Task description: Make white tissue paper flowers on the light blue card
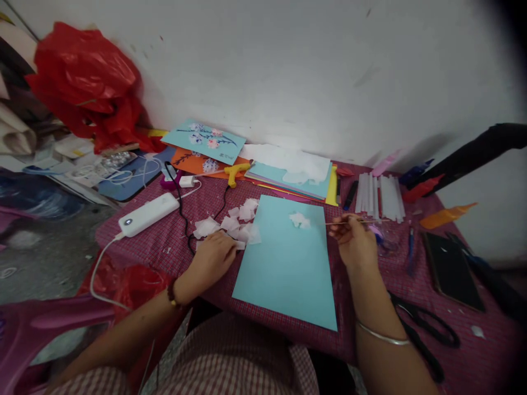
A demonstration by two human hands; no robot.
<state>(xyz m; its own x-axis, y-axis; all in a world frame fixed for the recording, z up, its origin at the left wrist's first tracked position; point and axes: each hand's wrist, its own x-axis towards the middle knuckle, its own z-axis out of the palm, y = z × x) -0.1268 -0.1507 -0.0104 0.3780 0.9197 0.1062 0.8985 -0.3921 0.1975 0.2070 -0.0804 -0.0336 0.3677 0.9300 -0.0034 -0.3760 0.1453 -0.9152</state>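
Checked shirt (230, 356) nearest; R hand (357, 241) pinching thin stick (376, 221); L hand (216, 255) at paper bits (230, 224) (grip: can't tell). Quick swipe might scatter 'em.

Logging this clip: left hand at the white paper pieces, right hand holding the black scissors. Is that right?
Not quite: the head view shows the right hand holding a thin stick; the black scissors lie on the table. The left hand is at the white paper pieces.
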